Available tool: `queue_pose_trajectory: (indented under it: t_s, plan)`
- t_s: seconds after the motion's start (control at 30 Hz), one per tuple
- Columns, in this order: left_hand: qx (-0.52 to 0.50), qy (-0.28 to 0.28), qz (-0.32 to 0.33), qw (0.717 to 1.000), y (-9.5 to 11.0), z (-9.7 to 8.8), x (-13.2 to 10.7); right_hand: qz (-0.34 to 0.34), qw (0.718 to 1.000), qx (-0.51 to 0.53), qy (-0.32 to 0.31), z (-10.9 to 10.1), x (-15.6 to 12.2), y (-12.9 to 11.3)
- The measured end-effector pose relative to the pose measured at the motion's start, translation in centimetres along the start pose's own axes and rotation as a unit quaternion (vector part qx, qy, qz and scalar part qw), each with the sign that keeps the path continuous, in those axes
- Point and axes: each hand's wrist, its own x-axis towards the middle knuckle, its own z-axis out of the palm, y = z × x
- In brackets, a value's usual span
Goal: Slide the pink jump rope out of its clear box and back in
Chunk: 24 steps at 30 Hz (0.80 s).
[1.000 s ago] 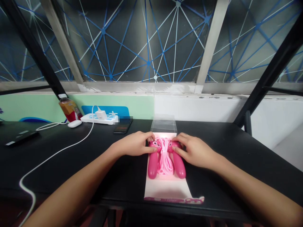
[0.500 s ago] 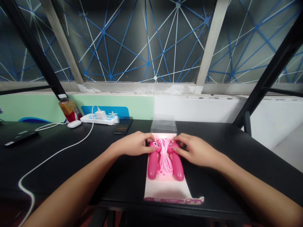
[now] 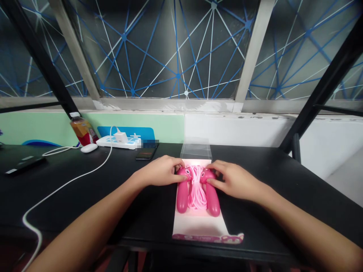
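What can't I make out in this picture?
All in the head view:
- Glossy pink plastic left handle: top partly covered by the left hand.
- Matching right handle: same, by the right hand.
- Lettering on the white card's purple edge: too small and blurred.
- Flat black phone: far part pixelated.
- Thin white cable: cut off by bottom edge.

On the desk [image 3: 283, 170], the card [image 3: 198, 224] reaches the front edge; on it the coiled cord [image 3: 197, 194] lies between the left handle [image 3: 183, 198] and the right handle [image 3: 213, 202], with the left hand [image 3: 160, 172] and right hand [image 3: 235, 179] at their outer sides; behind the card is the plastic cover [image 3: 195, 150]; to its left, the phone [image 3: 146, 153]; farther left, the power strip [image 3: 104, 141], then the bottle [image 3: 83, 130].
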Motion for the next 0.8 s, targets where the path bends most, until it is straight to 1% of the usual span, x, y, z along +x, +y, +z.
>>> queue_pose_trajectory:
  t_s: [0.2,0.3,0.43,0.5,0.6,0.8]
  plan:
    - [-0.011,-0.009,-0.006,1.000,-0.2,0.2,0.0,-0.001,0.999,-0.032,0.006,0.2,0.0,0.0]
    - [-0.003,-0.009,0.009,1.000,-0.1,0.3,-0.1,0.005,0.995,-0.096,0.012,0.2,-0.1,-0.4]
    - [0.008,-0.015,-0.007,1.000,0.2,0.4,0.0,0.011,0.981,-0.191,0.012,0.3,-0.3,-2.3]
    - [0.018,-0.008,-0.010,1.000,0.3,0.5,0.0,-0.011,0.983,-0.183,-0.005,0.5,-0.5,-3.5]
    - [0.033,0.013,-0.017,0.999,0.3,1.0,0.1,-0.064,0.986,-0.153,-0.034,0.6,-0.8,-4.7]
    - [0.082,0.067,-0.051,0.993,0.6,2.3,0.8,-0.127,0.978,-0.163,-0.035,1.1,-1.1,-5.2]
